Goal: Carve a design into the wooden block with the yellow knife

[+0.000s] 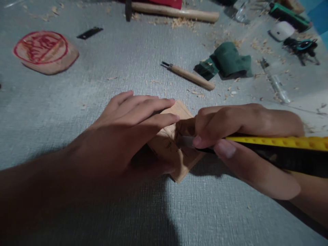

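Note:
A small light wooden block (165, 147) with dark pencil-like lines lies at the middle of the table. My left hand (123, 130) grips it from the left, fingers along the far side and thumb near the close edge. In my right hand (235, 123) is a yellow and black utility knife (287, 155), pinched near its front between thumb and fingers. The knife's blade touches the block's top face close to the marked lines. Part of the block is hidden under both hands, and the blade's tip is hard to make out.
Beyond my hands lie a wood-handled carving gouge (192, 76) and crumpled green sandpaper (228, 61). A carved block with red ink (46, 51) and a loose dark blade (89, 33) sit at left. Farther back are a hammer (174, 12), keys (302, 48), a white case (282, 30) and wood shavings.

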### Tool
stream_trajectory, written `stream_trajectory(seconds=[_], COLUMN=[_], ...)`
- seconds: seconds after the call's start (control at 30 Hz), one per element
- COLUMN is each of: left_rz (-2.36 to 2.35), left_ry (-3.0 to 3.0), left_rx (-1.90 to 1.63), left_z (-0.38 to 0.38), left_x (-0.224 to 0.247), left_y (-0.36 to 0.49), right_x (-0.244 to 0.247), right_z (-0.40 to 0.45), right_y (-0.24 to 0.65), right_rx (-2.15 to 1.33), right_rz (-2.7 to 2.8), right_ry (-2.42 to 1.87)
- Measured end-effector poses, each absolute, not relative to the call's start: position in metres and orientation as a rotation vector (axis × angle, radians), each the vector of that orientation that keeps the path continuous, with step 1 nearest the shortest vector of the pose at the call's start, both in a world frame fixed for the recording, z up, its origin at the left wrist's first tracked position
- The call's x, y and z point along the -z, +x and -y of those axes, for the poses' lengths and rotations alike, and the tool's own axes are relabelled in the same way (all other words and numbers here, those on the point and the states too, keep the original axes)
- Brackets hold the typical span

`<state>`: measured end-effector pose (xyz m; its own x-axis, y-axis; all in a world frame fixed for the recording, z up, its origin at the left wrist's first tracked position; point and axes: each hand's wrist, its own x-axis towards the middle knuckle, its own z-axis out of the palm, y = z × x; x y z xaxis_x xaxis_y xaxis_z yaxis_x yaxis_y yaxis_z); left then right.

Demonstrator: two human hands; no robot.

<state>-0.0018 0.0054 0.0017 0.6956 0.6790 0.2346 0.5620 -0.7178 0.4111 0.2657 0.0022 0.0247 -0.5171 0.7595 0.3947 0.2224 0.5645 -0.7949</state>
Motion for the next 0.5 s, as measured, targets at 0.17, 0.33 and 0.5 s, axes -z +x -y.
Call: stream_trajectory(seconds=[0.17, 0.33, 0.5], left_rz=[-0.979, -0.965, -0.968], left_ry=[2.603, 2.607, 2.604], left_rx=[-0.487, -0.501, -0.511], left_z=[-0.007, -0.006, -0.005], left_x=[-0.003, -0.003, -0.002], left_y=[0.001, -0.001, -0.002], right_x=[-0.035, -0.041, -0.039], right_z=[0.0, -0.001, 0.002], right_y=[0.268, 0.271, 0.268], right_rx=[-1.014, -1.125, -1.063], right_rz=[2.086, 2.078, 2.039], right_ry=[-0.875, -0.838, -0.846])
